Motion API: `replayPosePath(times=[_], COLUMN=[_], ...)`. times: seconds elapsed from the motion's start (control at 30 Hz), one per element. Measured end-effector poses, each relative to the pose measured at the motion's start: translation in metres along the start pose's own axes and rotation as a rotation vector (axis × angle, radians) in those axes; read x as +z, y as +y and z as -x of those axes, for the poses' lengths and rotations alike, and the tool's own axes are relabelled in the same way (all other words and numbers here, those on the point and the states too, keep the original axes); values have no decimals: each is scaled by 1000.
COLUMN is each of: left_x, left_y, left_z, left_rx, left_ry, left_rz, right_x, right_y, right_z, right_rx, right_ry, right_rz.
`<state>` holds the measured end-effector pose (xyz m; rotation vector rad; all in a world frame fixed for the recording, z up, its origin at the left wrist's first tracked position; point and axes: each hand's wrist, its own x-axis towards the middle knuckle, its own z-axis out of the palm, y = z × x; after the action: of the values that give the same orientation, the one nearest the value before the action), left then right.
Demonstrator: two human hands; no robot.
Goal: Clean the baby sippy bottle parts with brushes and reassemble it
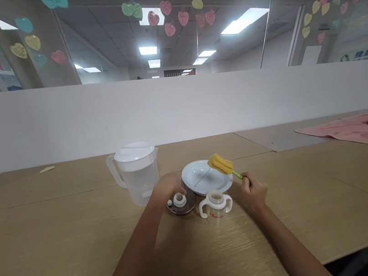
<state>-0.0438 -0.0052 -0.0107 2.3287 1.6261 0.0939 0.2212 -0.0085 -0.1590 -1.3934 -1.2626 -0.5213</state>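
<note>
My right hand point(254, 189) is wrapped round the green handle of a sponge bottle brush point(220, 164). Its yellow sponge head is raised over the right side of a white plate point(205, 189). My left hand point(168, 185) reaches over a dark round dish point(185, 209), its fingers partly hidden; whether they grip anything I cannot tell. On that dish sits a white ring-shaped bottle collar point(180, 199), with a small white piece beside it. A clear baby bottle point(216, 206) with two white side handles and red lettering stands upright, uncapped, in front of the plate.
A translucent lidded pitcher point(141, 179) stands left of the dish, its handle to the left. Pink cloth point(345, 127) lies at the far right, a person's hand on it. A small pale flat piece point(47, 169) lies at the back left. Behind the wooden table point(84, 254) rises a white wall point(179, 106).
</note>
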Motion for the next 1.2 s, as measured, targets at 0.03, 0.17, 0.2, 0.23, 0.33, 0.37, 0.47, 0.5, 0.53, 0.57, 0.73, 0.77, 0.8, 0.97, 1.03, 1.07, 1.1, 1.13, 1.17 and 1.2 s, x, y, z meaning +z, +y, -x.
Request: replayPosePath(times=[0.03,0.17,0.2,0.23,0.33,0.37,0.47,0.5,0.53,0.57,0.73,0.77,0.8,0.97,1.03,1.07,1.1,1.13,1.17,1.2], left_x=[-6,-13,-10,-4,18,24,34,33,30,26,1,-1,-2,8,13,14,15,16,17,18], left_y=[6,41,51,59,75,77,73,71,68,65,57,56,55,48,42,39,36,32,29,26], left_z=[7,37,41,44,39,34,21,19,18,18,21,19,17,-3,-12,-17,-21,-24,-27,-29], left_rx=[23,264,343,395,435,429,409,417,434,454,488,489,494,512,506,503,493,476,458,445], left_ry=[24,111,123,110,-5,-46,-116,-122,-122,-117,44,97,147,274,375,450,534,618,691,745], left_rz=[-14,-56,-76,-107,-225,-255,-258,-224,-175,-112,261,338,419,871,921,890,829,747,653,552], right_x=[-1,-6,-7,-8,-10,-10,-8,-7,-6,-5,-4,-3,-3,-2,-1,-1,-1,-1,-1,-2], right_y=[-2,-11,-13,-14,-15,-15,-13,-13,-14,-14,-15,-15,-15,-15,-15,-15,-14,-14,-13,-12], right_z=[-1,-5,-6,-7,-10,-11,-13,-14,-15,-15,-17,-17,-16,-16,-19,-20,-22,-23,-24,-25], right_rx=[19,128,136,134,130,146,202,208,202,189,119,121,133,443,627,709,778,829,857,860], right_ry=[-15,-79,-84,-83,-57,-43,-10,-3,2,11,-26,-62,-98,-139,-127,-115,-99,-86,-82,-87], right_rz=[-4,-63,-82,-96,-96,-76,-5,10,13,4,-161,-195,-230,-493,-607,-649,-681,-704,-715,-717])
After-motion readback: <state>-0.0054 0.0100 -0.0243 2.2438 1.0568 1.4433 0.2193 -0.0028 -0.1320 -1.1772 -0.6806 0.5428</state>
